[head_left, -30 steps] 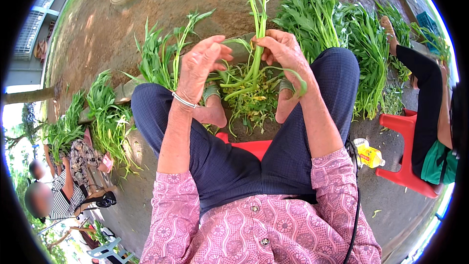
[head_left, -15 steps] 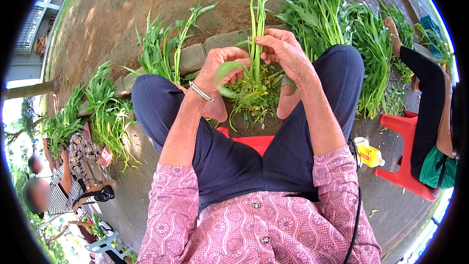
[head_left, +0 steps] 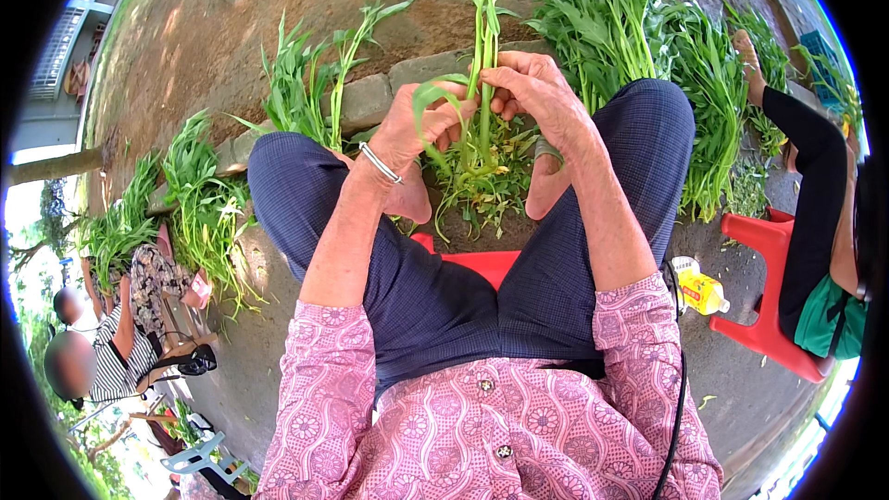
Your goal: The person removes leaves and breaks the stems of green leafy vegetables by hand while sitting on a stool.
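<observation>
right hand [head_left: 537, 88]: grip pinched tight on the stems [head_left: 485, 56], upper centre of frame, tips toward the top. left hand [head_left: 414, 130]: fingers curled in at the stems' left side; can't tell if its grip has hold. knees [head_left: 648, 120] limit side room; more room ahead, past the curb [head_left: 366, 104] edge, over soil [head_left: 204, 56]. trimmings [head_left: 482, 204] between the feet [head_left: 544, 190]. greens [head_left: 611, 37] heaped upper right, more left. stool [head_left: 767, 287], bottle [head_left: 702, 293] on grey ground [head_left: 250, 352], right.
</observation>
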Demonstrator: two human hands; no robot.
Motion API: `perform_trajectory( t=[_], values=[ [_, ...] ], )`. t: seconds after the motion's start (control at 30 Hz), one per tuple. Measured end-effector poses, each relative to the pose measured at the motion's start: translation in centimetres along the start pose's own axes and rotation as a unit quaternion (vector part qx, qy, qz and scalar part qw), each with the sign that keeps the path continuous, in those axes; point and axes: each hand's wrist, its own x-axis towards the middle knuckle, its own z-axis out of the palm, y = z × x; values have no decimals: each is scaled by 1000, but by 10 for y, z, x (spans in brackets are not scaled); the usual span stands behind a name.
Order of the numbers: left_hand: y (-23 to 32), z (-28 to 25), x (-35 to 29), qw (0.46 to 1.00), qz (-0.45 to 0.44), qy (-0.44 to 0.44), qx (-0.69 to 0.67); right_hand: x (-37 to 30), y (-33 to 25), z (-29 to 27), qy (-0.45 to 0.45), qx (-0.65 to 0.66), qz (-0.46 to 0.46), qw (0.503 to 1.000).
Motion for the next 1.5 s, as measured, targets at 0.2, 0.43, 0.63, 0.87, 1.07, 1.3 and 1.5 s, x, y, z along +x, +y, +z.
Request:
perform_trajectory(
  t=[0.2,0.43,0.63,0.87,1.07,1.3,1.5],
  values=[
    [4,3,1,999,-3,-21,31,2,6,4,9,-1,-8,1000],
    [-8,4,3,1000,6,-19,23,3,5,9,-2,-27,3,1000],
    [-2,15,-8,998,57,9,-31,0,-2,8,-21,-33,-4,999],
    [-19,41,-27,987,80,105,-92,-13,-7,13,-39,-28,13,999],
    [-51,64,-21,964,100,244,14,-11,0,19,-59,-84,18,995],
    [-35,73,-12,956,70,276,68,-8,5,11,-1,-124,2,992],
    [-31,81,-7,946,72,303,94,-7,13,10,57,-157,12,986]
  ],
)
